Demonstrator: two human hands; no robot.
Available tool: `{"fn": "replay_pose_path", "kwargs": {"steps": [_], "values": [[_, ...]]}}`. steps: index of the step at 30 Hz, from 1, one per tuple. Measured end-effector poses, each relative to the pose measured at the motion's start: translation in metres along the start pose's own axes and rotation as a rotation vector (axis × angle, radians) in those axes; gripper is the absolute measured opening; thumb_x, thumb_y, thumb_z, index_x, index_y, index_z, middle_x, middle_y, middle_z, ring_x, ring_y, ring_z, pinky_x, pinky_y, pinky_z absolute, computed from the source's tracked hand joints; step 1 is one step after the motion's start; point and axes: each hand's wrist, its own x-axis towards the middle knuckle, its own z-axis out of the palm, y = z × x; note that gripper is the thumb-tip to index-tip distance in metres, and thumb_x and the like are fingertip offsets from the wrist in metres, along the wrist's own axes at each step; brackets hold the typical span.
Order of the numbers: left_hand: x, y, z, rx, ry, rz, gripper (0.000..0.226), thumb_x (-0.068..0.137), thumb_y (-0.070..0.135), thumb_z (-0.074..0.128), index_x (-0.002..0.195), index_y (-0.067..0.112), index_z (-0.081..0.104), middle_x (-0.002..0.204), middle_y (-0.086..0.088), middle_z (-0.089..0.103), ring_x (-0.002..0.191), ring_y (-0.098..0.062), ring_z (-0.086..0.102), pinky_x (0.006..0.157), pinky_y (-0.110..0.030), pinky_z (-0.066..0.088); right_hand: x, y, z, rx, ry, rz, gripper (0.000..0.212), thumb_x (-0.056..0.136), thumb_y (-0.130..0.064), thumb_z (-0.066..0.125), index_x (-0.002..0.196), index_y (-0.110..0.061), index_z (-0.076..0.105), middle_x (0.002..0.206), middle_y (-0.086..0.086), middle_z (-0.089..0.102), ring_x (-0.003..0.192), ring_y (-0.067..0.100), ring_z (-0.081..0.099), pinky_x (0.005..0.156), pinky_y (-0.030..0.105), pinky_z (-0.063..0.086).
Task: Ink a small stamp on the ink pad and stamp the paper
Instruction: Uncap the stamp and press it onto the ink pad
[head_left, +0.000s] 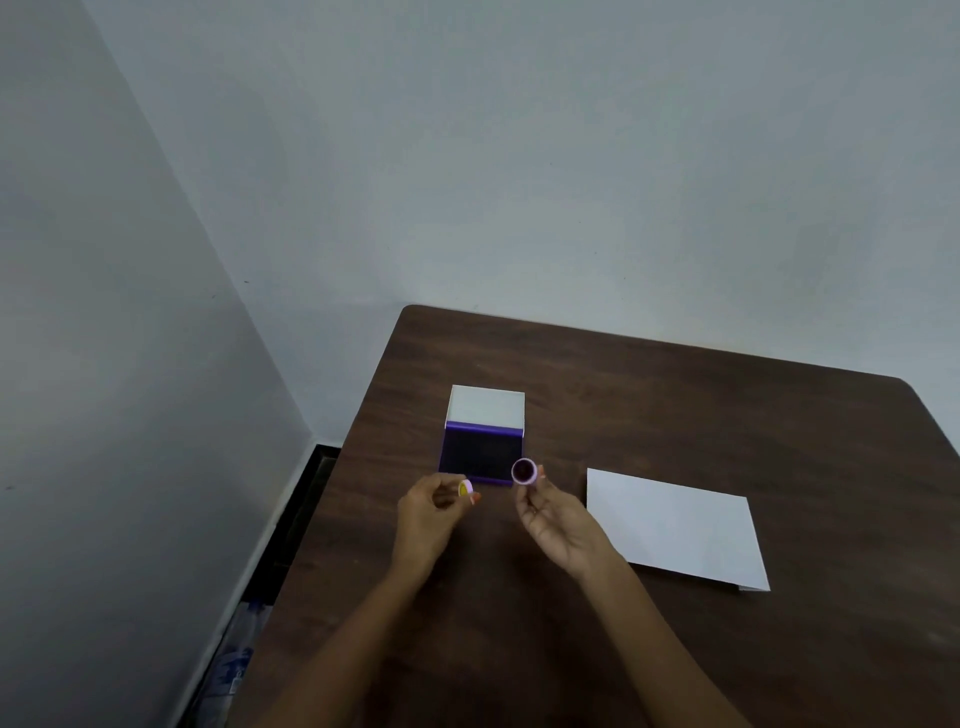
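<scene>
No text, label, brand, number or sign can be read anywhere in this view. The white rectangular sheet of paper on the right of the dark brown wooden table shows a blank face. The raised white lid of the purple ink pad at the middle of the table is plain. The small round pieces pinched in the fingers are too small to show any marking.
</scene>
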Motion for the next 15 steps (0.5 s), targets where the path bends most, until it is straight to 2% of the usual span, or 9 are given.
{"fn": "replay_pose_path", "kwargs": {"steps": [3,7,10,12,15], "values": [[0.002,-0.011,0.000,0.231,-0.077,0.044,0.022,0.076,0.010,0.070,0.094,0.019,0.062,0.101,0.001,0.058,0.086,-0.005,0.056,0.071,-0.012,0.044,-0.003,-0.005,0.003,0.117,-0.038,0.033,0.036,0.067,0.002,0.061,0.102,0.005,0.056,0.079,0.024,0.072,0.087,0.025,0.061,0.052,0.029,0.059],[0.004,-0.023,0.007,0.467,-0.216,0.129,0.028,0.078,0.011,0.068,0.104,0.014,0.060,0.113,-0.004,0.055,0.097,-0.012,0.054,0.087,-0.027,0.048,-0.001,-0.008,0.003,0.144,-0.068,0.037,0.038,0.069,-0.001,0.059,0.106,0.005,0.054,0.079,0.023,0.072,0.086,0.024,0.060,0.054,0.028,0.059],[0.006,-0.030,0.012,0.582,-0.278,0.175,0.031,0.080,0.013,0.066,0.110,0.013,0.058,0.116,-0.006,0.054,0.104,-0.015,0.051,0.089,-0.026,0.045,0.001,-0.009,0.002,0.125,-0.065,0.019,0.034,0.069,0.000,0.059,0.102,0.005,0.055,0.082,0.023,0.071,0.086,0.024,0.060,0.055,0.028,0.059],[0.007,-0.034,0.013,0.635,-0.303,0.190,0.035,0.080,0.016,0.066,0.113,0.013,0.057,0.117,-0.005,0.052,0.108,-0.016,0.049,0.091,-0.026,0.042,0.003,-0.009,0.001,0.111,-0.051,0.000,0.031,0.069,0.001,0.059,0.100,0.004,0.056,0.093,0.023,0.067,0.088,0.025,0.061,0.056,0.029,0.059],[0.010,-0.037,0.011,0.628,-0.310,0.205,0.041,0.078,0.029,0.068,0.115,0.018,0.053,0.114,0.004,0.049,0.106,-0.011,0.047,0.085,-0.022,0.041,0.007,-0.012,0.003,0.056,-0.010,-0.055,0.026,0.067,0.001,0.062,0.094,0.001,0.061,0.101,0.021,0.063,0.092,0.025,0.062,0.057,0.028,0.060]]}}
